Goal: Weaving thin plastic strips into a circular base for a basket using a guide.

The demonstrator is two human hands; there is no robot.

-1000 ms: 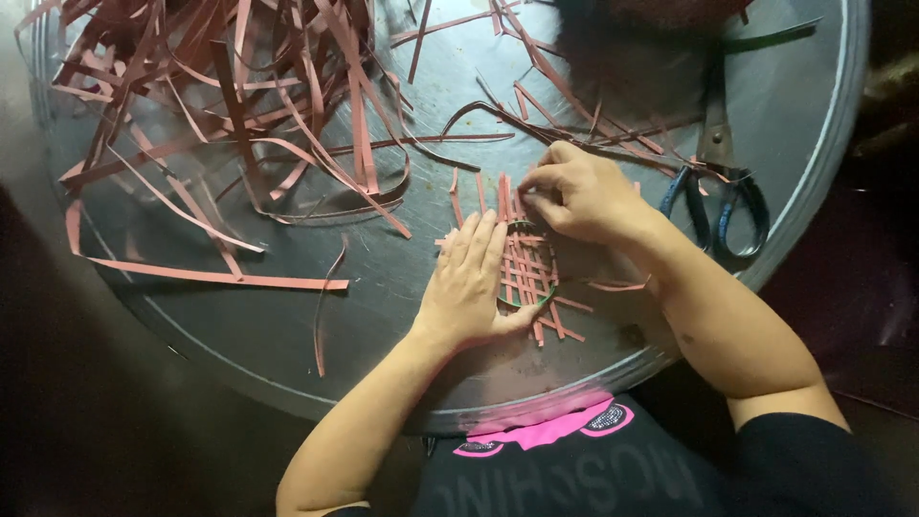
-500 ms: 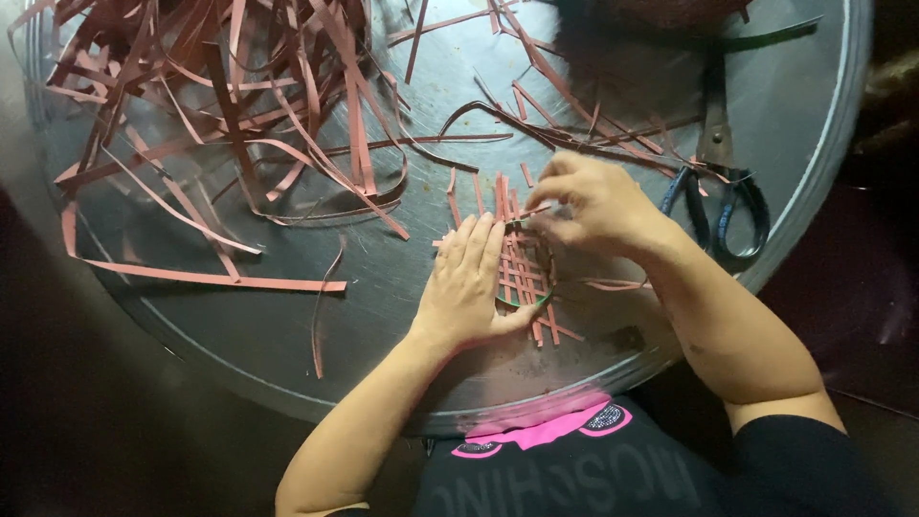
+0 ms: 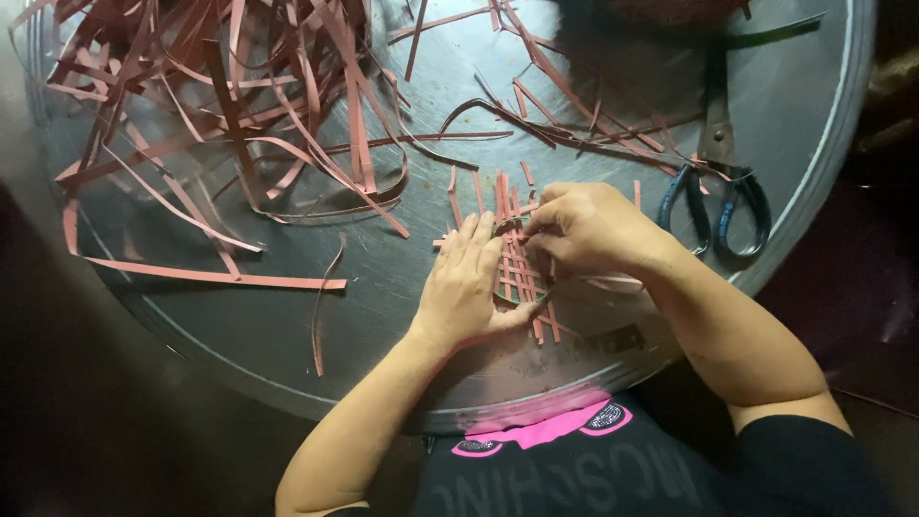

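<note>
The small woven mat (image 3: 522,273) of pink strips sits just right of the frame's centre, its long strips running up and down the picture. Your left hand (image 3: 469,282) lies flat and open on the mat's left edge, pinning it. Your right hand (image 3: 584,228) is curled closed at its upper right corner, fingertips pinching what looks like a strip end, so it is the nearer hand to that end. Outward lies the round metal tray (image 3: 383,287), with scissors (image 3: 720,187) at right and a loose strip pile (image 3: 220,105) at upper left.
</note>
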